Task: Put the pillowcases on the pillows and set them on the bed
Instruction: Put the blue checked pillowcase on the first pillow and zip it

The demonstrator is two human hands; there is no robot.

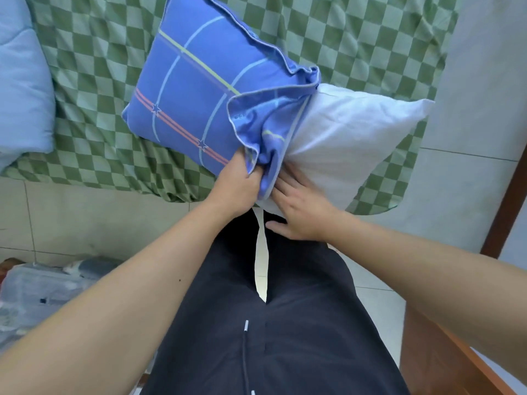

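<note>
Right at the centre, the left hand (239, 183) grips a bunched fold of the blue pillowcase (196, 89) at its open edge, fingers curled into the cloth. Just beside it, toward 3 o'clock, the right hand (299, 209) lies flat with fingers straight against the near corner of the white pillow (350, 141), holding nothing. The pillowcase covers the pillow's half toward 11 o'clock; the bare half juts out toward 2 o'clock. The pillow is tilted above the bed (356, 38), its far corner overhanging the bed's edge at 3 o'clock.

The near edge of the bed runs across from 9 o'clock to 4 o'clock, with pale tiled floor (85, 212) showing below it. A brown wooden frame (445, 363) stands at 5 o'clock, close beside the right forearm.

The pillowcase is smooth cloth with pale, yellow and red lines and small stars, its rim ruffled. The pillow looks soft and plump. A rumpled green checked sheet covers the bed, and a light blue quilt (20, 89) lies at 9 o'clock.
</note>
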